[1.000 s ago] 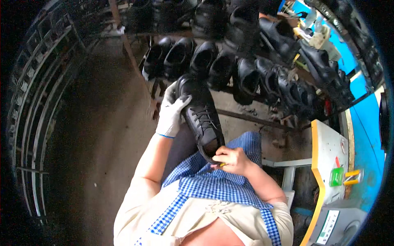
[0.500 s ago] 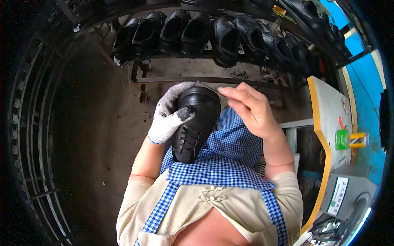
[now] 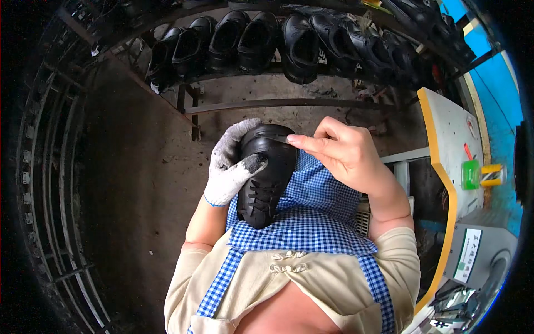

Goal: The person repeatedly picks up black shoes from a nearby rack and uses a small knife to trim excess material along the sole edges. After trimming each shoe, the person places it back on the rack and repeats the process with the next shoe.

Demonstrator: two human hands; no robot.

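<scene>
A black lace-up shoe (image 3: 266,178) rests on my blue checked apron (image 3: 311,222), toe pointing away from me. My left hand (image 3: 231,167), in a grey-white work glove, grips the shoe from its left side with the thumb lying across the upper. My right hand (image 3: 342,153) is bare and held at the toe, fingers pinched on a small dark thin tool (image 3: 276,137) that touches the toe cap. What kind of tool it is I cannot tell.
A metal rack (image 3: 267,103) ahead carries a row of several black shoes (image 3: 267,39). At the right stands a white worktable with a yellow edge (image 3: 445,167), with a green container (image 3: 471,173) on it. A dark curved rack (image 3: 44,183) lines the left.
The shoe has been turned toe-away and brought down onto my lap. My right hand rose from the heel to the toe cap. The view tilted downward.
</scene>
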